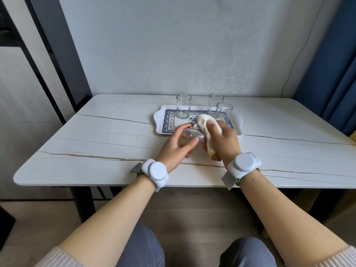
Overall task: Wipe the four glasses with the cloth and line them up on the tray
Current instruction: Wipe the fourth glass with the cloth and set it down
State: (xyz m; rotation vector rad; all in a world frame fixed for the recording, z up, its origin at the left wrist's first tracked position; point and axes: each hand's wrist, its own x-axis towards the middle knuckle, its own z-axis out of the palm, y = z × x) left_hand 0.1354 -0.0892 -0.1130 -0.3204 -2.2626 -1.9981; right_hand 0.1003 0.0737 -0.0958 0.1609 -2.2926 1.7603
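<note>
Evidently one clear cylindrical drinking glass (pixel 193 134) is mid-wipe: it lies tipped on its side above the white marble-look table (pixel 96 135), just off the tray's 6 o'clock edge, with its rim toward 9 o'clock. The left hand (pixel 178 145) cups that rim end, its fingers curled loosely around the glass and the thumb pressing from the near side, which I take as a bracing grip that lets the glass be turned. The right hand (pixel 224 140) clamps a rolled cream cloth with an orange-brown pattern (pixel 207 132) against the glass's base end, fingers wrapped tight over the cloth, thumb on top. Holding the glass sideways probably gives the cloth reach around the wall and base; whether any cloth is inside the glass I cannot tell.

Behind the hands sits the white rectangular tray with a blue ornamental border (pixel 159 120). A clear tumbler at its 10 o'clock (pixel 183 109) stands upright on the tray. Two more clear tumblers stand at 1 o'clock: the far tumbler (pixel 215 104) and the near tumbler (pixel 224 112) overlap in view, so I cannot say if they touch. Their footing looks to be on the tray, though the hand and cloth hide part of it.

The tray's bare middle, between the left tumbler and the pair, seems kept free for the held glass. White wrist-worn devices (pixel 157 171) sit on both wrists.
</note>
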